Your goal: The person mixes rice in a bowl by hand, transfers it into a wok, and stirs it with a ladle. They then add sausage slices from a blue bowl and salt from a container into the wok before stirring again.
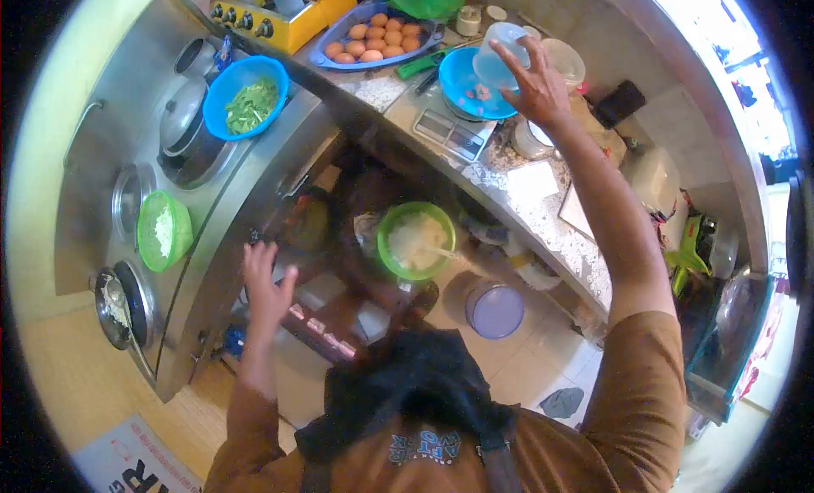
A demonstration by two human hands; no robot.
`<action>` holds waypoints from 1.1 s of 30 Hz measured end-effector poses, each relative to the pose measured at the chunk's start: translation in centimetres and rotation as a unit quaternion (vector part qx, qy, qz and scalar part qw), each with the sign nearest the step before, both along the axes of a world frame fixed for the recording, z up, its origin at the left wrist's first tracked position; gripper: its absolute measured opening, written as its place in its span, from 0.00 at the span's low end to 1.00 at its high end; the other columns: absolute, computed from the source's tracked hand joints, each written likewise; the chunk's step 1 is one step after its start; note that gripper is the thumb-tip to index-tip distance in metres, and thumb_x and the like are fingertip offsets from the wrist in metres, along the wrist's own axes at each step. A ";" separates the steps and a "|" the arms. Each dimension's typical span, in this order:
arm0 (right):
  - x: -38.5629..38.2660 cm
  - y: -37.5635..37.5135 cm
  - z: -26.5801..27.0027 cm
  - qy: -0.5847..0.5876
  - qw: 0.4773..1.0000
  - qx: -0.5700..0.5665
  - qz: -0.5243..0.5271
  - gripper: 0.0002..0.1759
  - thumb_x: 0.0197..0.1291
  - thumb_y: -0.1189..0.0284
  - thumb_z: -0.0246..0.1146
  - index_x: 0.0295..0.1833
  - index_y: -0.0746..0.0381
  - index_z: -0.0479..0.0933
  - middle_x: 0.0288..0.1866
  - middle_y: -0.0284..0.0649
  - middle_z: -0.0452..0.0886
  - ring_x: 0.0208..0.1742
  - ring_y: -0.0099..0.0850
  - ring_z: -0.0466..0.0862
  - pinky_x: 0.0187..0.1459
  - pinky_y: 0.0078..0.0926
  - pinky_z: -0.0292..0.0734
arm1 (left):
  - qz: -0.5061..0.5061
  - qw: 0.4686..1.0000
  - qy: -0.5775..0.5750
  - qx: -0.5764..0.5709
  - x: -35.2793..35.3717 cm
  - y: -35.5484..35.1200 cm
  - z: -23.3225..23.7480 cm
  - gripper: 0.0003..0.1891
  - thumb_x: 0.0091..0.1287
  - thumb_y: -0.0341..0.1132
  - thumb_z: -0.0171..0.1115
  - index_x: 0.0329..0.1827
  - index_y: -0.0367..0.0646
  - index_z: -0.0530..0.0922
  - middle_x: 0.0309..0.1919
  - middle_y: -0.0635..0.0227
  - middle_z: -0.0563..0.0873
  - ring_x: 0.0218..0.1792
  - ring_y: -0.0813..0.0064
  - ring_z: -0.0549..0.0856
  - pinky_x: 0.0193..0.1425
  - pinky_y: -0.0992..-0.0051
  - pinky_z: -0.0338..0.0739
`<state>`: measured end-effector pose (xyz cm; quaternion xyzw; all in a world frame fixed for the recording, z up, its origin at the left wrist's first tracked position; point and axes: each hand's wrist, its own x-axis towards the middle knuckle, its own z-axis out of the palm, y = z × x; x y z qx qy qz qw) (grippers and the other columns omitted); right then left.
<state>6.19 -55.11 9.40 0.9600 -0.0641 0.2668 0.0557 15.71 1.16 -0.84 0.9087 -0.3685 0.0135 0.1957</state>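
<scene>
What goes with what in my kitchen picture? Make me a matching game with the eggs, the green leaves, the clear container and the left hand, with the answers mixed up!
Things:
1. Eggs
2. Green leaves
3. Clear container
4. Left hand

Matches:
A. Held in the right hand
B. Brown
C. Open, holding nothing
D. In a round blue bowl

Right pairs: 1-B, 2-D, 3-A, 4-C

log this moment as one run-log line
right hand: holds translucent container at blue bowl | left hand: open, empty | brown eggs: in blue tray
</scene>
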 end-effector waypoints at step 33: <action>-36.4 78.3 -2.4 -0.539 0.531 0.582 -0.298 0.46 0.59 0.65 0.68 0.77 0.56 0.48 0.71 0.44 0.63 0.69 0.36 0.66 0.68 0.35 0.64 | -0.503 0.399 0.741 0.195 -30.5 9.3 8.6 0.43 0.59 0.48 0.63 0.75 0.46 0.52 0.62 0.59 0.70 0.63 0.61 0.71 0.65 0.58 0.69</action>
